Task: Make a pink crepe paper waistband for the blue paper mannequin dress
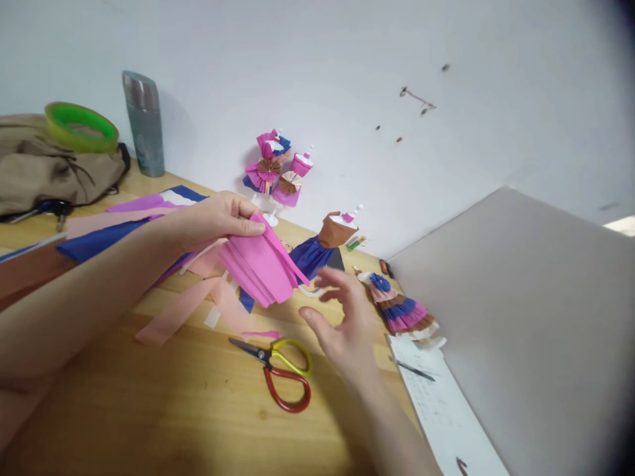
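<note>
Pinched at its upper corner, a layered piece of pink paper [260,264] hangs from my left hand [228,215] above the table. My right hand [342,320] is just right of the pink paper, not touching it, with thumb and fingers apart and nothing between them. Scissors [285,373] with one yellow and one red handle lie below on the wooden table [173,410]. Peach paper strips [173,311] and small scraps lie beneath the left hand. Behind the right hand stands a small dress form with a brown top [337,230] and blue skirt.
Small pink dress forms [288,178] stand by the wall. Further left are a bottle [145,125], a tape roll [82,127] on a brown bag [49,168], and colored papers. A layered dress [399,307] and written sheet [441,403] lie right, beside a partition [526,317].
</note>
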